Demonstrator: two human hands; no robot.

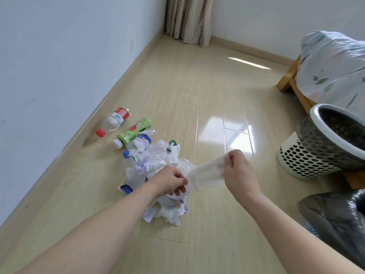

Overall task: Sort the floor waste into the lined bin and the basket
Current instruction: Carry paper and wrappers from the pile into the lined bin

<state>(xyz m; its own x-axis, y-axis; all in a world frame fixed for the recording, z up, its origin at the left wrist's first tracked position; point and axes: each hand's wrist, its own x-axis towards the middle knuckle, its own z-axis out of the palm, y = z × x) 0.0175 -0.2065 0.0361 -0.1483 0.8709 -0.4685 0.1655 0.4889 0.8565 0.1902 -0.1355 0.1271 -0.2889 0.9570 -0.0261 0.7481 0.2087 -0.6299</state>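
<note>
A heap of crumpled white paper and plastic waste [158, 167] lies on the wooden floor. Above it a white tissue [207, 173] is stretched between both hands. My left hand [171, 180] pinches its lower end and my right hand [239, 169] pinches its upper end. A clear bottle with a red cap [115, 120] and a green bottle with a white cap [134, 131] lie beyond the heap near the wall. The perforated white basket [304, 161] with a dark liner stands at the right. A bin lined with a grey bag [335, 218] sits at the lower right, partly cut off.
A white wall [59, 66] runs along the left. A curtain [189, 18] hangs in the far corner. A wooden frame [290, 80] carries a bundle in leaf-printed plastic [333, 66] behind the basket. Bare floor [207, 86] stretches between heap and curtain.
</note>
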